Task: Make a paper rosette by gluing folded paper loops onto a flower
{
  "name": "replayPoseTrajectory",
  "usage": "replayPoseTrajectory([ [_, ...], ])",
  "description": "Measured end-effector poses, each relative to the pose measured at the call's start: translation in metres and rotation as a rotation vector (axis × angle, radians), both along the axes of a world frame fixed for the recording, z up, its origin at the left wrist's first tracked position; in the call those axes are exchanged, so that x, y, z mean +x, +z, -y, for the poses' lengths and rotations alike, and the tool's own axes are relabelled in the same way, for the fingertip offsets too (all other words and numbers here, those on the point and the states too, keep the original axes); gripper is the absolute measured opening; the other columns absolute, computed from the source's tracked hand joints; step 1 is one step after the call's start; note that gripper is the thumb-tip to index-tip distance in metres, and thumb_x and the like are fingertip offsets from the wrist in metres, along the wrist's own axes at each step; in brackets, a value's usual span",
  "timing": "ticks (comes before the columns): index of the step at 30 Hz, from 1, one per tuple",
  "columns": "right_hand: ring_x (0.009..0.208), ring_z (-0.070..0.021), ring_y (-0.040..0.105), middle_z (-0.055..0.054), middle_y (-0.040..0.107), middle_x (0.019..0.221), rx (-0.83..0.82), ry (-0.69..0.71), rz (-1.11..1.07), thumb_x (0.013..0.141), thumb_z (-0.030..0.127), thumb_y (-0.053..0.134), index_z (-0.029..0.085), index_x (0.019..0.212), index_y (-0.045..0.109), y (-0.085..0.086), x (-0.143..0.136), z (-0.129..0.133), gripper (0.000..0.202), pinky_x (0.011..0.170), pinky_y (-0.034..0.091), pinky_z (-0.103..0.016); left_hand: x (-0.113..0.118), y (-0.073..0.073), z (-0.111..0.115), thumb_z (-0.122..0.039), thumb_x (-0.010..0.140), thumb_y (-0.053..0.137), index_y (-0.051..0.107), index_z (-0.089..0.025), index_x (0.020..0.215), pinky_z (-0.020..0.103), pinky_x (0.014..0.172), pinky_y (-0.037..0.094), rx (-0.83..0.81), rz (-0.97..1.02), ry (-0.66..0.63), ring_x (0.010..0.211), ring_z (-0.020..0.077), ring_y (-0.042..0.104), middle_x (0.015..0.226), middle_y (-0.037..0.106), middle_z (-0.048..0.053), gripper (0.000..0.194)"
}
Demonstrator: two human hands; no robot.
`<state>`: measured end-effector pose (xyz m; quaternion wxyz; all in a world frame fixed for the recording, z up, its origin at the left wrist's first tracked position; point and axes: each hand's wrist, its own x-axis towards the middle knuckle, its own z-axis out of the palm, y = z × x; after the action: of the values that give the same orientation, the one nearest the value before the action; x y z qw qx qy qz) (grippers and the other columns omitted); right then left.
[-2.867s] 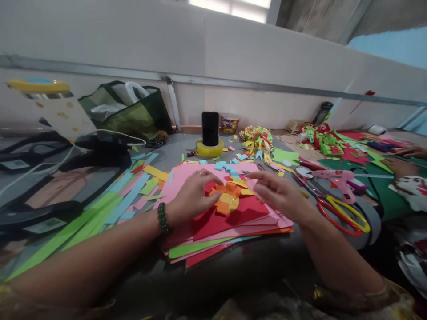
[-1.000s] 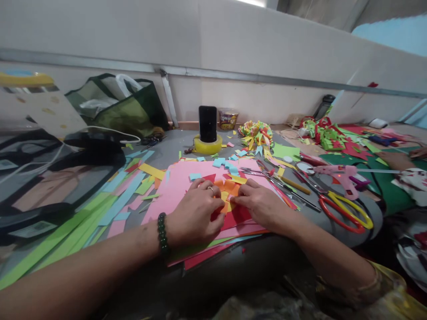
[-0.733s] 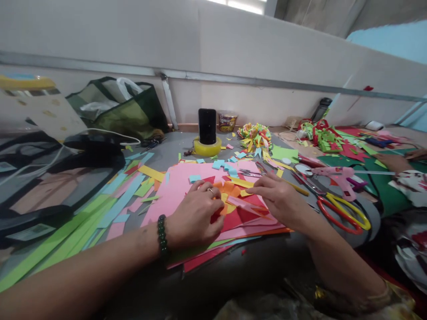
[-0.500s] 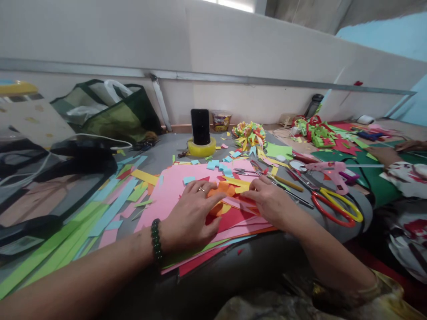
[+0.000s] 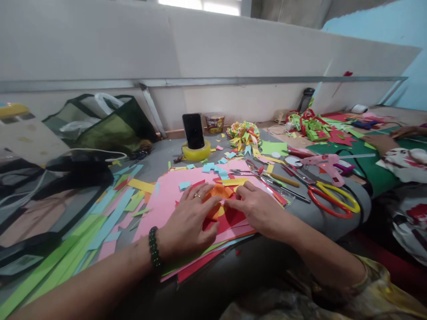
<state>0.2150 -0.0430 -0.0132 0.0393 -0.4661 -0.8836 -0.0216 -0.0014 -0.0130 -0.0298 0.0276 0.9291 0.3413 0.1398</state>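
The table (image 5: 167, 150) is the widest thing here, grey and scattered with cut paper. On its near part lies a stack of paper (image 5: 163, 195), pink on top, with green, blue and red edges showing under it. Upon this is a red sheet (image 5: 235, 218), partly covered by both hands.

The left hand (image 5: 188, 218) lies palm down and unclenched, its thumb well apart from the first finger; the other fingers bend over the left side of the orange paper. The right hand (image 5: 260, 209) comes from the other side, first finger and thumb close together; whether they pinch something I cannot tell.

To the right, well apart from the hands, are the scissors (image 5: 312, 184) and, beyond them, the glue gun (image 5: 325, 163).

The orange paper (image 5: 223, 191) is on the red sheet, between the two hands. Its long axis seems to slant from far right to near left, but this is not sure. The left hand is nearer, overlapping it; the right fingertips are just beside it, perhaps touching.

The left fingers hide its left end. The small yellow piece (image 5: 220, 210) by the right fingertips is blurred, and its edges are hard to make out.
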Motion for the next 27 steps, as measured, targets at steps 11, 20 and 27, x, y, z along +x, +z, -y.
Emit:
replayPoseTrajectory([
  [11, 0.097, -0.0234, 0.054, -0.012, 0.069, 0.1, -0.105, 0.077, -0.008, 0.094, 0.01, 0.054, 0.014, 0.107, 0.074, 0.006, -0.008, -0.018, 0.024, 0.082, 0.046, -0.034, 0.002, 0.006, 0.004, -0.032, 0.08, 0.058, 0.069, -0.017, 0.095, 0.071, 0.112, 0.031, 0.038, -0.039, 0.014, 0.137, 0.0438, 0.044, 0.145, 0.055, 0.022, 0.025],
  [20, 0.083, -0.02, 0.053, -0.007, 0.069, 0.086, -0.138, 0.093, 0.049, 0.093, 0.008, 0.056, 0.015, 0.091, 0.073, 0.018, -0.016, -0.028, 0.018, 0.069, 0.038, -0.03, 0.003, 0.008, 0.004, -0.033, 0.08, 0.06, 0.07, -0.016, 0.1, 0.069, 0.114, 0.03, 0.026, -0.059, 0.025, 0.138, 0.0425, 0.044, 0.146, 0.054, 0.021, 0.029],
  [27, 0.086, -0.0217, 0.053, -0.01, 0.069, 0.089, -0.053, 0.148, 0.047, 0.094, 0.011, 0.057, 0.016, 0.1, 0.075, 0.009, -0.01, -0.023, 0.019, 0.074, 0.039, -0.031, 0.001, 0.007, 0.004, -0.031, 0.079, 0.061, 0.071, -0.016, 0.095, 0.071, 0.113, 0.03, 0.031, -0.019, 0.001, 0.138, 0.0431, 0.044, 0.145, 0.056, 0.021, 0.025],
])
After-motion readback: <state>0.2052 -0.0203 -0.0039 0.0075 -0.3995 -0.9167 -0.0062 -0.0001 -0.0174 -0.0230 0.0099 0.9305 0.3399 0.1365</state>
